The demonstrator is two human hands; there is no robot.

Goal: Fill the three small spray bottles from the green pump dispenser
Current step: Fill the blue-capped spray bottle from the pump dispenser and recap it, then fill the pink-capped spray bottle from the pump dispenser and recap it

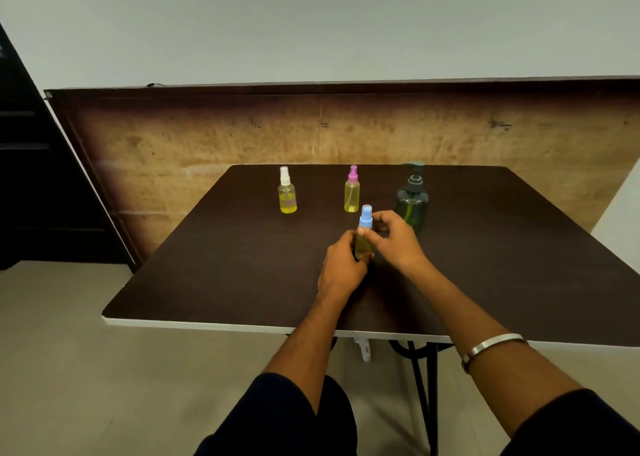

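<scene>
left hand [341,263]: fingers wrapped round the body of the blue-capped bottle [364,236], holding it upright at mid-table [214,258]; can't tell if its base touches the top.
right hand [393,236]: thumb and fingertips pinch the bottle's neck, just under the blue cap. Reads as screwing the sprayer on or off; can't tell which.
blue-capped bottle: yellow liquid up most of the body, cap on. Looks filled.
pump dispenser [411,201]: upright, just behind the right hand, partly hidden by it. Green tint, level unclear.
pink-capped bottle [352,189]: far side, left of the dispenser, cap on, yellow most of the way up.
white-capped bottle [287,191]: far left, well apart, cap on, yellow only in the lower part.
progress: likely two of three full; white-capped one may need topping up.
</scene>
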